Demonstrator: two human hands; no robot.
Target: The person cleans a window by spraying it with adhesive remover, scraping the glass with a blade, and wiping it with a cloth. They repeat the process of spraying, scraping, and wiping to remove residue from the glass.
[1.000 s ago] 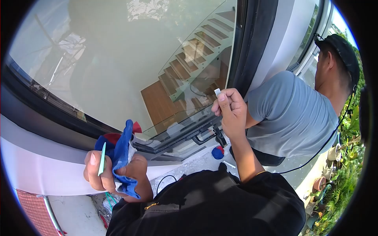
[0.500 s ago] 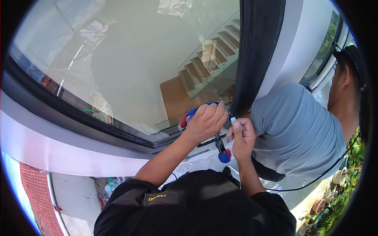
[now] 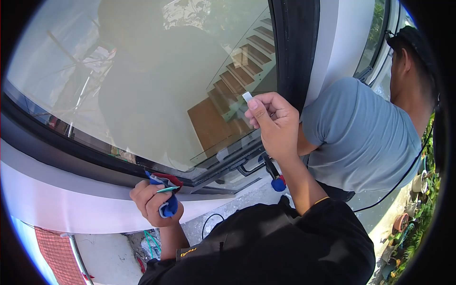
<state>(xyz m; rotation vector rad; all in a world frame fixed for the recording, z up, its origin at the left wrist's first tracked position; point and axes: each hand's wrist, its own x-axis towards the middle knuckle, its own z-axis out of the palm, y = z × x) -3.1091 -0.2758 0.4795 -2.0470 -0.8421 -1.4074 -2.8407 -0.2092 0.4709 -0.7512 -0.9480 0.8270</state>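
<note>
right hand (image 3: 277,124) high in a pinch, left hand (image 3: 154,201) low, seemingly curled

Over on right, co-worker (image 3: 363,137) in grey shirt (image 3: 375,152), black cap (image 3: 414,40) on. Black cable (image 3: 399,183) trailing down past shirt. Farther right, greenery (image 3: 422,232), with pale pot (image 3: 420,181) and terracotta pot (image 3: 401,222) alongside. Over left, red roof (image 3: 54,247); green cord (image 3: 152,242) right of it. Wooden stairs (image 3: 240,73) showing in glass, far side.

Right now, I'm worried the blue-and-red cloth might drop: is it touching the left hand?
Touching. The head view shows the cloth bunched in the left hand.
</note>
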